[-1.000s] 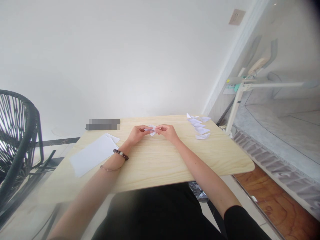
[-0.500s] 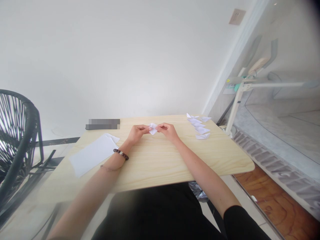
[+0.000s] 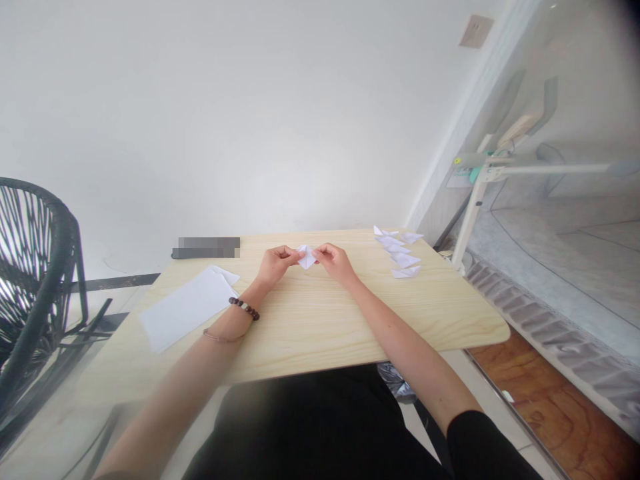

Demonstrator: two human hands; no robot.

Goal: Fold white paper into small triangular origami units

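Note:
A small piece of folded white paper (image 3: 307,258), roughly diamond-shaped with a crease down its middle, is held up over the middle of the table. My left hand (image 3: 277,265) pinches its left side between thumb and forefinger. On the opposite side, my right hand (image 3: 334,260) grips the paper's right corner in the same way. Both hands are closed, and the fingertips behind the paper are hidden. Several folded white paper boats (image 3: 400,257) stand in a loose row towards the back right of the table.
White paper sheets (image 3: 187,310) lie on the left of the wooden table (image 3: 310,333). A dark, pixelated object (image 3: 206,249) rests at the back left edge. A dark woven chair (image 3: 45,267) stands left of the table; a white metal frame (image 3: 470,220) rises at the right.
Both hands keep hold of the folded paper in nearly the same place. Only slight finger movement shows, and the camera view has shifted a little.

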